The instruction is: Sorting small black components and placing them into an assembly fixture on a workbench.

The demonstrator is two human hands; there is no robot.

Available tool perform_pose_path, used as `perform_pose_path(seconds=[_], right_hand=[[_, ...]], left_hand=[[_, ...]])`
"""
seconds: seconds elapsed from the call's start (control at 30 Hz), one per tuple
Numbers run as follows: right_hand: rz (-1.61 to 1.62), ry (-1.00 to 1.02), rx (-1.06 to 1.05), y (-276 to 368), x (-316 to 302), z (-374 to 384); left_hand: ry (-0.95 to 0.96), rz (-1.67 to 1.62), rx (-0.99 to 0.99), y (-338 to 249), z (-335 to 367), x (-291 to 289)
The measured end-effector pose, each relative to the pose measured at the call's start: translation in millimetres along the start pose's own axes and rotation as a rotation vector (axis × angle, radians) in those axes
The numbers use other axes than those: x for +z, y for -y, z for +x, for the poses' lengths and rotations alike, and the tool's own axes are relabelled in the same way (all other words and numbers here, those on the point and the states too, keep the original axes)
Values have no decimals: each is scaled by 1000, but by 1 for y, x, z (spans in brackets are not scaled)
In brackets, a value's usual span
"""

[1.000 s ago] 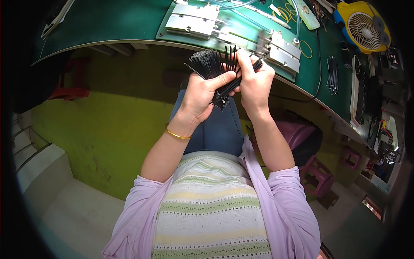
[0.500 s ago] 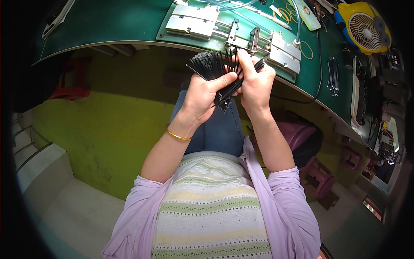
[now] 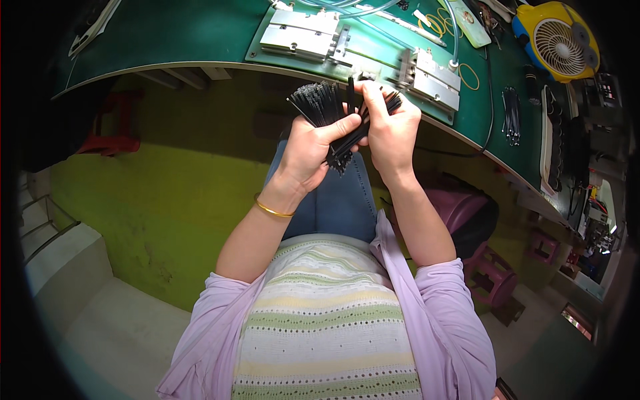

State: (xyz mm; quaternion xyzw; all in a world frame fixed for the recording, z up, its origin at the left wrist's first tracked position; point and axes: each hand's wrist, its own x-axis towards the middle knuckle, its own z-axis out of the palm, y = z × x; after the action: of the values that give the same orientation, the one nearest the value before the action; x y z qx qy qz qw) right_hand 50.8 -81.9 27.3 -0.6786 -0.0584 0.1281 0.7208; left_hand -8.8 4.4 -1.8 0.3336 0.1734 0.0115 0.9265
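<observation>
My left hand (image 3: 308,148) is closed round a thick bundle of thin black wire-like strands (image 3: 315,101), its thumb lying across them. The strands fan out at the upper left, and their lower ends hang below my thumb. Against the bundle's right side, my right hand (image 3: 395,130) is closed with thumb and forefinger together; more black strands show between its fingers. Just beyond both hands, on the bench edge, sits a metal fixture with a left silver block (image 3: 300,33) and a right silver block (image 3: 433,83), a gap between them. The strands' exact kind is unclear.
Clear hoses (image 3: 455,33) run to the fixture on the green bench (image 3: 180,30). A yellow and blue fan (image 3: 559,43) stands at the far right, near another bundle of black strands (image 3: 511,117). Stools stand below: a red one (image 3: 110,127) left, a purple one (image 3: 490,273) right.
The fixture's two small dark end pieces have drawn apart, each back toward its silver block. My hands have shifted slightly left, still holding the strands; the upright strands between them have changed position.
</observation>
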Motion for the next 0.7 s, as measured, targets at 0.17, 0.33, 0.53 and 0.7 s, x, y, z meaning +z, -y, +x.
perform_pose_path(seconds=[0.17, 0.33, 0.53, 0.7], right_hand=[[11, -45, 62, -4, -1, 4], [33, -28, 94, -3, -3, 7], [106, -26, 107, -4, -3, 8], [122, -6, 75, -5, -4, 7]], left_hand=[[-14, 15, -7, -1, 1, 2], [-22, 20, -20, -1, 3, 3], [-21, -27, -10, 1, 6, 3], [17, -46, 2, 0, 4, 6]])
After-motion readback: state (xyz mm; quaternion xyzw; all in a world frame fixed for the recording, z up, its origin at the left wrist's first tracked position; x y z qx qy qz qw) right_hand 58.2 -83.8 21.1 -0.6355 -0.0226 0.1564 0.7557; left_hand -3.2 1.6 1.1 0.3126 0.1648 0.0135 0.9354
